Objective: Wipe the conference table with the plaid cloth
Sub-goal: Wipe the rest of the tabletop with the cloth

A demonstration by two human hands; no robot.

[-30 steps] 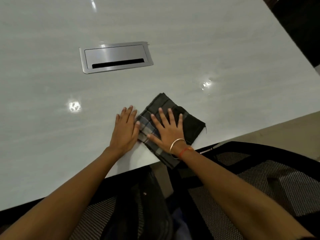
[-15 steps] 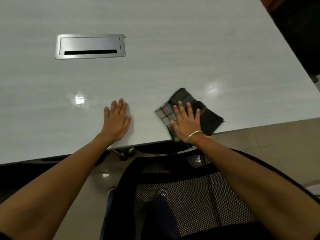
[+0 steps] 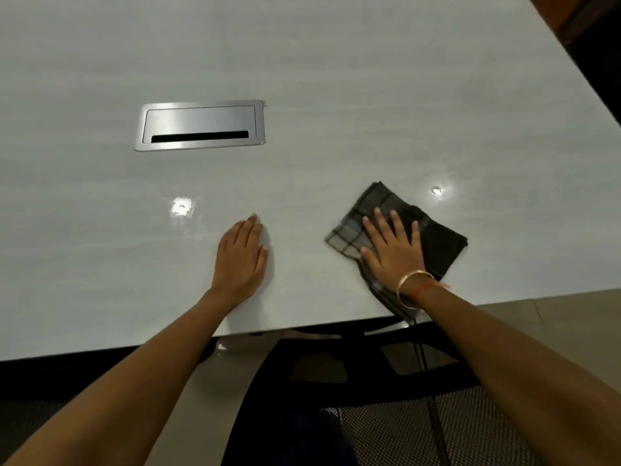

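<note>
**Head view: one cloth under the right hand, left hand bare on the tabletop**

Head camera, read from left to right. I note one conference table (image 3: pixel 336 62), its top pale grey, glossy and faintly streaked, throwing back two bright light spots. Set flush into it at the left is one rectangular cable hatch (image 3: pixel 200 125) of brushed silver metal with rounded inner corners and a single dark slot along its near side; the lid is down and I cannot see what is inside.

Next comes the left hand (image 3: pixel 241 258), flat on bare tabletop, palm down, fingers straight and close together, gripping nothing. It lies well apart from the cloth.

Further right lies one plaid cloth (image 3: pixel 437 243), folded into a rough square set cornerwise, soft woven fabric, grey check on its left part and near-black on its right. Its near corner hangs just over the table's front edge. The right hand (image 3: pixel 393 252) presses flat on top of it, fingers spread and extended, not curled around the fabric. That wrist carries one gold-coloured bangle (image 3: pixel 410 280) and one red thread (image 3: pixel 424 288).

Below the table edge I see one black mesh chair (image 3: pixel 420 428) with an open-weave back.
</note>
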